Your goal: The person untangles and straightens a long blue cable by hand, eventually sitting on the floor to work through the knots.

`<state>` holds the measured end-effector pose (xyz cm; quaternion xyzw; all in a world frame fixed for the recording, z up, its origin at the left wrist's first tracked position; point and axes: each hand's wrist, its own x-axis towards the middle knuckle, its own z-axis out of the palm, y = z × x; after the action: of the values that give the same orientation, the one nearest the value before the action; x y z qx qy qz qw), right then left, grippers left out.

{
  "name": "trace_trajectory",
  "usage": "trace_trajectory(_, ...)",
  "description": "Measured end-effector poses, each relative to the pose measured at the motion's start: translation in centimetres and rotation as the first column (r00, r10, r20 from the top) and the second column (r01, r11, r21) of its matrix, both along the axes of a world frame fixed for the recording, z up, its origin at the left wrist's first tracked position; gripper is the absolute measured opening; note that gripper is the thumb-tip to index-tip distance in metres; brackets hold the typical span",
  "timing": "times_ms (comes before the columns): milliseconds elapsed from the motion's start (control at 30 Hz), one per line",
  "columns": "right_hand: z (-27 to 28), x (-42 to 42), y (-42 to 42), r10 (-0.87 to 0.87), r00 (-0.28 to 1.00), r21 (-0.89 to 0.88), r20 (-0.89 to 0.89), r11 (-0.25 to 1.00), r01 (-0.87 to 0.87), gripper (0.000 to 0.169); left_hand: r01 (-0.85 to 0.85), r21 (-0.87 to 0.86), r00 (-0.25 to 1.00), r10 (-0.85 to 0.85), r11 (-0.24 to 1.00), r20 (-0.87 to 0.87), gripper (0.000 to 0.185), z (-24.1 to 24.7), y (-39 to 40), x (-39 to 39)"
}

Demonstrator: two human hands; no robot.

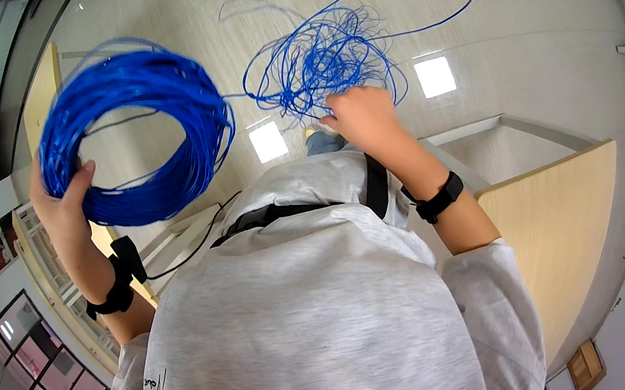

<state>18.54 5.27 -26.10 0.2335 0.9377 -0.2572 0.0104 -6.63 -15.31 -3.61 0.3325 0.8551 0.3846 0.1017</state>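
Note:
A thick round coil of blue cable (192,175) hangs upright at the left, and my left hand (60,202) grips its lower left side with the thumb inside the ring. A strand runs from the coil's right side towards a loose tangle of blue cable (334,62) lower down, over the floor. My right hand (366,117) is at the near edge of that tangle, fingers curled and closed around a strand at the fingertips. The exact grip is partly hidden by the hand. One long loop of the tangle extends to the top of the view.
Wooden-topped tables stand at my right (547,234) and at my left (40,100). The pale glossy floor (526,63) reflects ceiling lights. A black cord (216,213) runs beside my waist from a black device (129,257) on my left forearm. My shoe (324,143) shows below.

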Motion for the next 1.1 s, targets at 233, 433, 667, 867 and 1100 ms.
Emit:
trace_trajectory(233, 2.7, 0.4, 1.9, -0.044, 0.998, 0.312, 0.044, 0.95, 0.028, 0.016, 0.027, -0.08, 0.992, -0.017, 0.996, 0.125, 0.043, -1.6, -4.6, -1.2)
trace_trajectory(433, 5.6, 0.7, 6.7, 0.009, 0.993, 0.629, -0.117, 0.775, 0.067, 0.012, 0.159, -0.188, 0.987, -0.152, 0.969, 0.055, 0.034, -1.8, -5.5, -0.1)
trace_trajectory(667, 12.6, -0.3, 9.2, 0.041, 0.94, 0.714, -0.337, 0.662, 0.228, 0.01, 0.35, -0.474, 0.837, -0.497, 0.808, -0.23, 0.04, -2.0, -6.2, 1.4)
trace_trajectory(867, 15.9, -1.2, 8.3, 0.024, 0.932, 0.721, -0.363, 0.641, 0.264, 0.012, 0.303, -0.649, 0.772, -0.579, 0.698, -0.262, 0.038, -4.2, -7.3, 2.9)
trace_trajectory(1100, 13.2, 1.3, 5.9, -0.045, 0.968, 0.679, -0.248, 0.705, 0.207, 0.008, 0.271, -0.576, 0.811, -0.505, 0.771, -0.295, 0.05, -6.4, -7.5, 3.3)
